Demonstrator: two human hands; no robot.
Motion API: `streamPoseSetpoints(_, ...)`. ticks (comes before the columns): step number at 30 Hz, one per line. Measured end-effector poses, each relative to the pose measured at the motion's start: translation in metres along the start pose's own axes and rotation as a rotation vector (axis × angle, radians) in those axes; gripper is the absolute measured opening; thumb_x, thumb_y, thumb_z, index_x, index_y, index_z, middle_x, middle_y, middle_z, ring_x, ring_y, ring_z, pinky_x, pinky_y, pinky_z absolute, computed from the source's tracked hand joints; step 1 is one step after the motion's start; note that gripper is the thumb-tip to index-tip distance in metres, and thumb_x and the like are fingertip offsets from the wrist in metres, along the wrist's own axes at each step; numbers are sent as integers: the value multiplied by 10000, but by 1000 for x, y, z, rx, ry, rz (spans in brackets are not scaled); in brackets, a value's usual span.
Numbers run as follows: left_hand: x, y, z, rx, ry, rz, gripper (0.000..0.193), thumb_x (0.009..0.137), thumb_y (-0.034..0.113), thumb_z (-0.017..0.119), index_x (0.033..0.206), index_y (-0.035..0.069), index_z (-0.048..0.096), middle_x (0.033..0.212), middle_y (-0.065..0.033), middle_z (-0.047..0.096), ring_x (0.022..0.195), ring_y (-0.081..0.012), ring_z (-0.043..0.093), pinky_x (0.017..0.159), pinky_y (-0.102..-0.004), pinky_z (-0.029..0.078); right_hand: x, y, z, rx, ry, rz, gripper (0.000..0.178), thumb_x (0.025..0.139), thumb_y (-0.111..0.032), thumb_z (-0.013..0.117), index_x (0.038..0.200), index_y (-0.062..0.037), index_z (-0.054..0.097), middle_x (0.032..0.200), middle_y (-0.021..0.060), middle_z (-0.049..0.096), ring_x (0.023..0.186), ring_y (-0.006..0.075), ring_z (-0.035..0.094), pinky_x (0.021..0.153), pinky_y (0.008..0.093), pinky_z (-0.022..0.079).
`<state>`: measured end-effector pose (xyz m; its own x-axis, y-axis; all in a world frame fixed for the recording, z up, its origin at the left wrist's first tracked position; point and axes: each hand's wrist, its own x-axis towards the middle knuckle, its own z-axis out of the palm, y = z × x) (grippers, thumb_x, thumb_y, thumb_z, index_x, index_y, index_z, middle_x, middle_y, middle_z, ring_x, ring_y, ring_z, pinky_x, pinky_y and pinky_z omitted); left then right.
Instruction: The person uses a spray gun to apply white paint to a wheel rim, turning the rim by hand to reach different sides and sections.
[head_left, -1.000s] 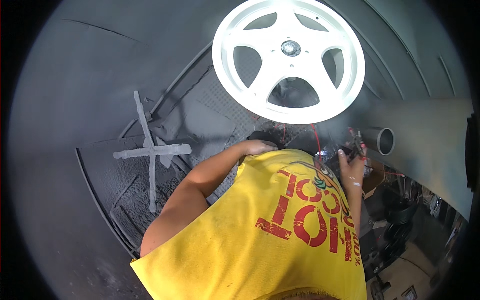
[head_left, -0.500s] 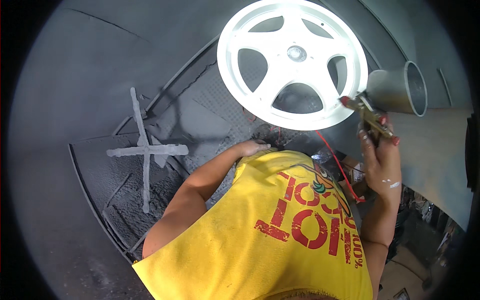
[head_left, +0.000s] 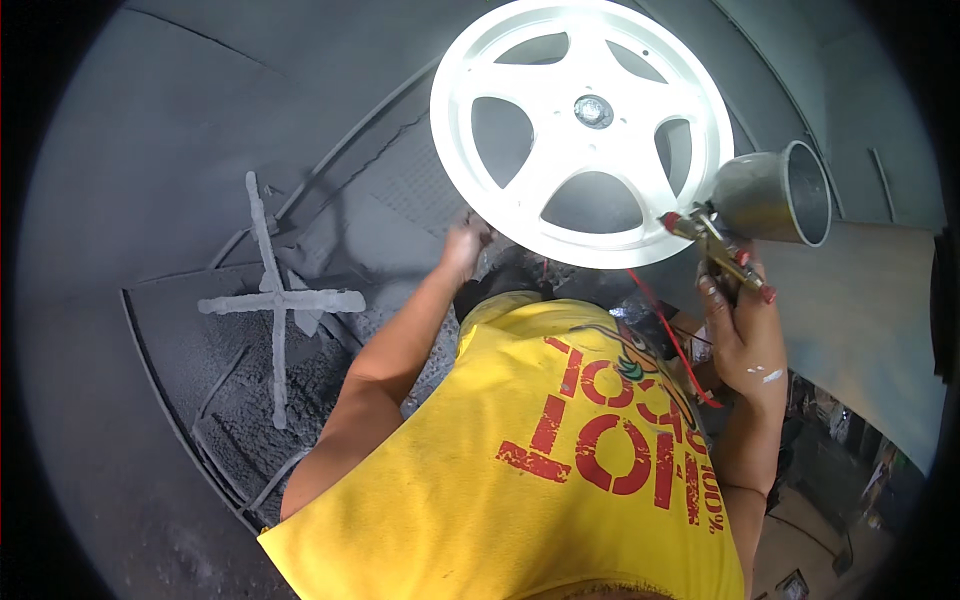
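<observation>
Spray gun (head_left: 725, 250) with its metal cup (head_left: 775, 195) sits clenched in the right hand (head_left: 745, 330), nozzle just beside the white alloy wheel (head_left: 585, 120) at its lower right rim; left hand (head_left: 463, 245) touches the wheel's lower left edge, its grip impossible to tell

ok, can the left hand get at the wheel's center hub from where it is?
Probably yes. The left hand rests at the white wheel lower rim; nothing lies between it and the center hub.
</observation>
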<state>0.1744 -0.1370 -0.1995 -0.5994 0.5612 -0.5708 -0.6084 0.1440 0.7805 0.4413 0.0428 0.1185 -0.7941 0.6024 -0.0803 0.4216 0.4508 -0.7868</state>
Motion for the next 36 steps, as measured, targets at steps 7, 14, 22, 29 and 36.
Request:
streamPoseSetpoints(7,-3,35,23,-42,14,-162,240,1002,111,451,1207,50,561,989,-49,651,900,-157,624,827,-350,537,-5,2,-3,71,126,117,219,976,-7,479,1193,26,489,998,166,602,854,240,598,772,338,482)
streamPoseSetpoints(14,-26,3,50,-142,-79,-206,297,994,91,442,1285,74,492,1221,-91,577,1066,-184,599,902,-377,529,5,0,7,-95,75,28,307,970,-8,495,1269,52,468,1062,227,630,933,380,638,821,388,495)
streamPoseSetpoints(22,-40,-45,53,-44,-338,-475,478,830,-57,399,1302,-18,465,1201,-103,554,1114,-251,586,914,-369,528,6,-22,31,28,-9,-80,341,957,-13,517,1288,44,459,1023,296,617,940,505,597,801,424,496)
streamPoseSetpoints(29,-33,-39,44,-91,-186,-475,347,836,-6,441,1159,-14,568,1142,-90,588,1074,-211,600,890,-341,534,-3,-10,39,-135,-169,-108,396,934,-40,574,1295,74,456,1026,289,620,938,502,597,788,484,490)
streamPoseSetpoints(36,17,-25,-5,-227,16,-173,247,847,-16,418,1047,13,561,977,-94,613,899,-211,611,733,-321,518,4,-6,17,-165,7,-58,367,932,-10,565,1279,59,466,1028,304,615,944,518,584,797,458,500)
